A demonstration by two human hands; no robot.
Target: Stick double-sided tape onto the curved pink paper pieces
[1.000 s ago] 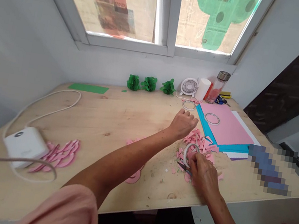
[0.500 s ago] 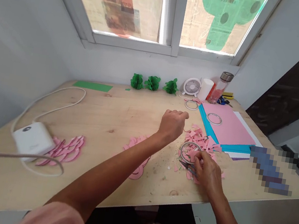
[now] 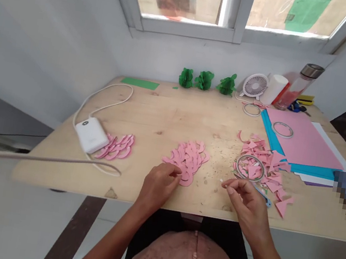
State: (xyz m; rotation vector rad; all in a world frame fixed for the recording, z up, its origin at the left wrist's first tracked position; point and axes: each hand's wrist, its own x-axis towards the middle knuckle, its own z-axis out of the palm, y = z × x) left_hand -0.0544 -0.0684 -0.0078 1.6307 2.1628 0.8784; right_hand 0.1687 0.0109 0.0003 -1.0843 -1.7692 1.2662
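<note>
My left hand (image 3: pixel 159 184) is at the near-left edge of a pile of pink scalloped paper cutouts (image 3: pixel 189 159). Its thumb and curled fingers are apart, and no paper is visibly gripped. To the right, my right hand (image 3: pixel 250 204) hovers low over the table's front edge, fingers loosely bent and thumb a little away from the index finger, nothing seen between them. A tiny white scrap (image 3: pixel 221 180) shows by its fingertips. Beyond that hand, a tape roll (image 3: pixel 237 169) lies on pink paper scraps (image 3: pixel 278 162), and a light-blue handle (image 3: pixel 264 197) sticks out beside the knuckles.
A white power bank (image 3: pixel 92 134) with a cable lies left, next to more pink cutouts (image 3: pixel 119 149). Green paper ornaments (image 3: pixel 205 80), a small fan (image 3: pixel 255 86) and a glass bottle (image 3: pixel 295 90) line the back. Coloured sheets (image 3: pixel 306 143) bear another tape roll (image 3: pixel 283 130).
My left hand has come down and back from above the table to the pink cutout pile. My right hand has drawn back from the tape roll and scissors on the scraps. The view has tilted downward.
</note>
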